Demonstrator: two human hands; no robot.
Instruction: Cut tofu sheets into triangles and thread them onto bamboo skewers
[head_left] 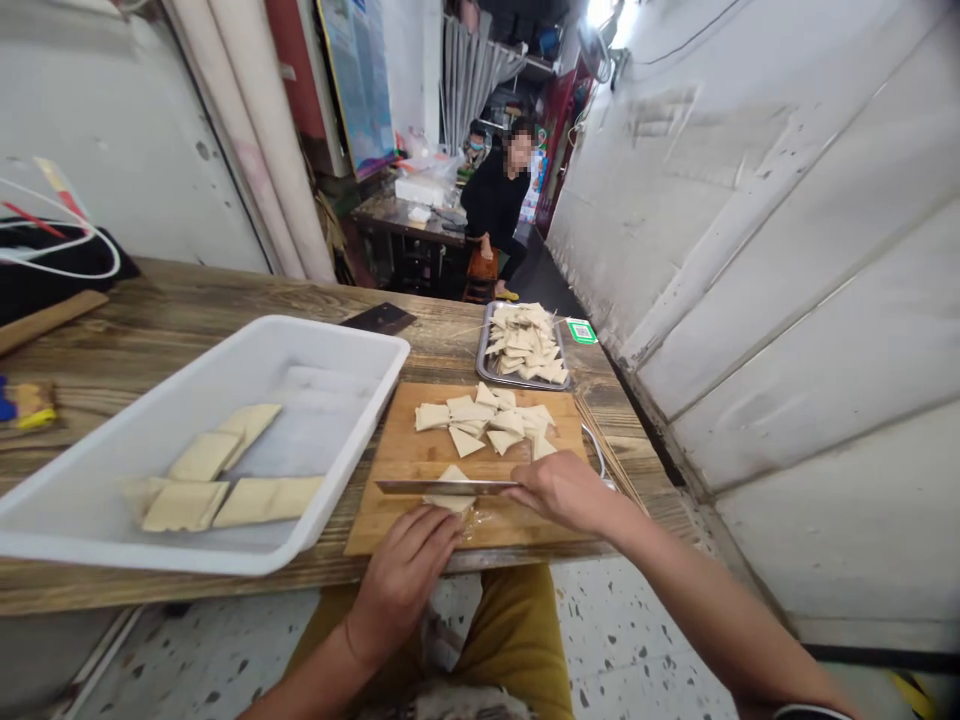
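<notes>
The fingers [435, 528] of the left hand [401, 580] lie together, unclenched, with their tips on a triangle of pale bean curd [448, 503] near the near edge of a wooden cutting board [379, 520]. The right arm reaches in from the side, and the right hand [559, 492] closes around the handle of a cleaver [448, 487], whose blade lies across that triangle. More triangles [480, 420] sit in a loose pile on the board. On the wooden surface [150, 325], a white plastic tub [315, 342] to the left holds uncut rectangular sheets of bean curd [184, 506]. A steel tray [517, 380] piled with triangles [525, 345] stands just beyond the board, and bamboo skewers [607, 450] lie by the right edge. Farther down the narrow room, a seated person [495, 190] in black faces this way beside a white panelled wall [750, 260].
</notes>
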